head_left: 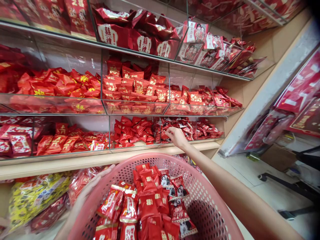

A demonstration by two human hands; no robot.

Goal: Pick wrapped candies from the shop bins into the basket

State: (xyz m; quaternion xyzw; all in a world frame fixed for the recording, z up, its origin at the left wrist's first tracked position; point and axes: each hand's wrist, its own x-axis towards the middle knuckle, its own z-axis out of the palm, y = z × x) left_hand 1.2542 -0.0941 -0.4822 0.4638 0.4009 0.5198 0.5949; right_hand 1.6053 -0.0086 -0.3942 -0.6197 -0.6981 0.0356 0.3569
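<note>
A pink perforated plastic basket [215, 196] is in front of me, with red candy packets [147, 200] inside, some of them with black-and-white cartoon figures. My left hand [96, 180] holds the basket's left side from outside, its fingers along the wall below the rim. Beyond the basket's far rim, my right hand [176, 137] reaches over the front edge of the bottom shelf. Its fingers are pinched together at the small red packets [178, 126] in a clear-walled compartment. Whatever is between those fingertips is too small to make out.
Clear dividers split the shelves [140, 113] into compartments of red packets. Larger red bags [140, 36] fill the top one. Below the bottom shelf lies a yellow bag [40, 196]. A wheeled chair base [287, 186] stands on the floor at right.
</note>
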